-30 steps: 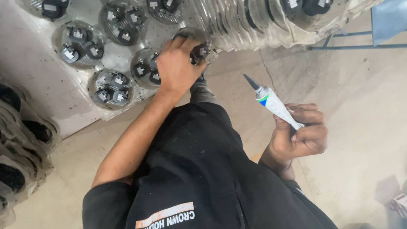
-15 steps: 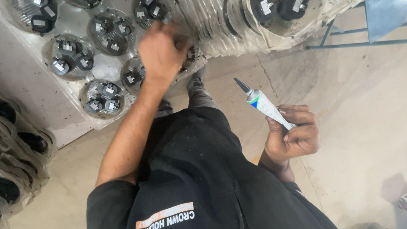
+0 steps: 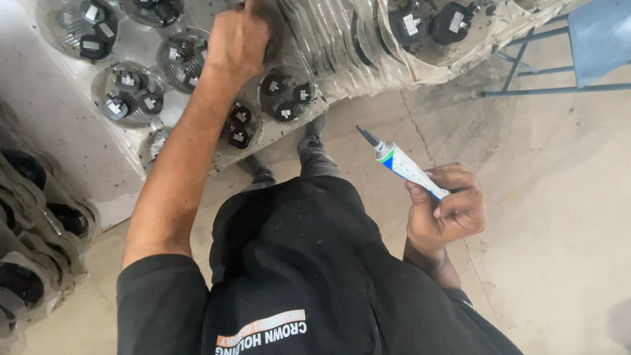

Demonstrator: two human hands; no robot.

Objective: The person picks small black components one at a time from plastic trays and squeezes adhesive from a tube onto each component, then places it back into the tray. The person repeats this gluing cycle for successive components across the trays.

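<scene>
Reaching higher than a moment ago, left hand (image 3: 236,40) is pressing closed onto a clear tray of black parts (image 3: 169,68), upper left; right hand (image 3: 444,208), centre-right, is gripping a nozzle-up glue tube (image 3: 404,163); steadying the tray first seems wise.

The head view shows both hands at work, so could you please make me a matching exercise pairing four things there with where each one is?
Things:
1. left hand
2. small white tube with a dark pointed nozzle
3. blue metal-framed stool
4. clear plastic tray of round black parts

Places:
A. upper right, on the concrete floor
B. held in the right hand
C. on the white surface, upper left
D. reaching onto the tray

Pairs: 1-D, 2-B, 3-A, 4-C
</scene>
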